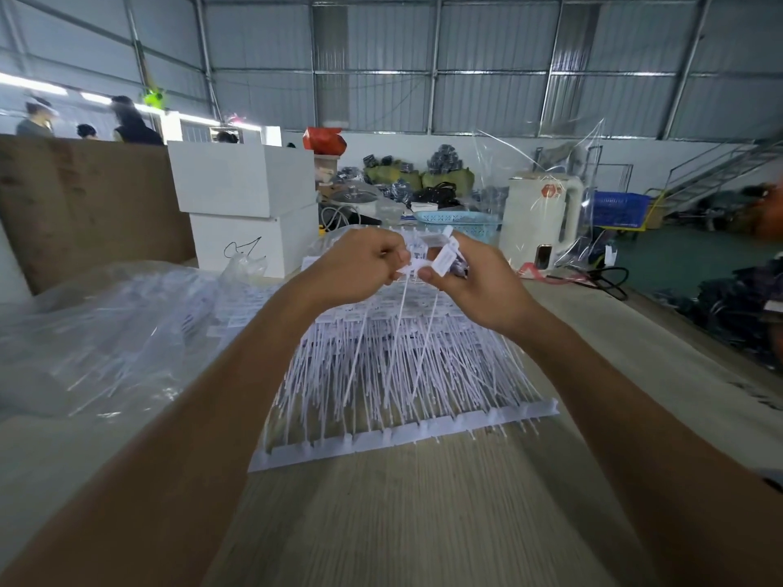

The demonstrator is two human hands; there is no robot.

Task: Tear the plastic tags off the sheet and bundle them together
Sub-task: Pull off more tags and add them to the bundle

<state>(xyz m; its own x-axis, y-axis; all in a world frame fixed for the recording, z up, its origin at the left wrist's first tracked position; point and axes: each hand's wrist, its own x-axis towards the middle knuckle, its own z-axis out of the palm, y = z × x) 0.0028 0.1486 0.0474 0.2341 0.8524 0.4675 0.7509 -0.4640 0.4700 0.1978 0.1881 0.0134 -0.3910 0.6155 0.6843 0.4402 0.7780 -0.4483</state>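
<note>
Tags (pixel 428 258): few, raised above sheet (pixel 406 374), pinched between left hand (pixel 360 264) and right hand (pixel 474 281), tails dangling. Likely light, thin, flexible, slippery; best held at flat heads. Sheet: flat on table (pixel 381 523), many tags still attached.

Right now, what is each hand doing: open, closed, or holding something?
Left hand: fingers curled, pinching the white plastic tags at their heads.
Right hand: fingers curled round the same tags, thumb pressing on top.
</note>
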